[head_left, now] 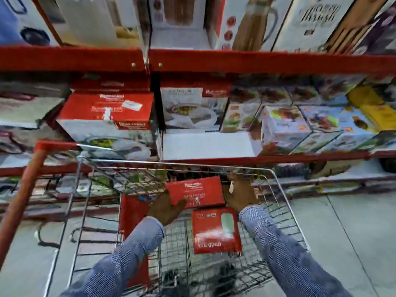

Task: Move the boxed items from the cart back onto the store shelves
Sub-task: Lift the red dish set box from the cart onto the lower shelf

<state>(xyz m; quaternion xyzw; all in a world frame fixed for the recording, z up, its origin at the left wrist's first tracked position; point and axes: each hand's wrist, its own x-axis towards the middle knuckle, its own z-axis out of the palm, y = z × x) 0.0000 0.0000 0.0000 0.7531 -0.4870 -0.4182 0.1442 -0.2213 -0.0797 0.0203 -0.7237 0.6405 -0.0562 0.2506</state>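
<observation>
Now, scene: a person stands over a wire cart (285, 189) pushed up against red store shelves (257, 61), both arms in blue striped sleeves reaching down into the basket
Held box: a red box (194, 190) sits between the two hands, inside the cart near its far end, just below the far rim
Left hand: the left hand (166, 207) presses the box's left end, thumb lying over the near top edge; fingers look wrapped on the box, though blur hides how tightly
Right hand: the right hand (240, 195) is clamped against the box's right end, fingers reaching down the far side and mostly hidden behind it
Key relation: the box lies directly between the palms, each hand on one short end, so neither hand is nearer; both share the load
Long axis: runs left to right across the cart, tilted a little so the right end sits higher and farther
Facing: the red printed face points up toward the camera, its lettering upright to the viewer
Other boxes in cart: a second red box (215, 230) lies flat on the cart floor just nearer the person, and a tall red one (132, 232) stands on edge at the left
Likely target: a bare white gap on the shelf (205, 145) sits straight above and beyond the cart, beside matching red boxes (107, 110)
Judgement: the next move seems a lift up and forward, keeping the long axis level
</observation>
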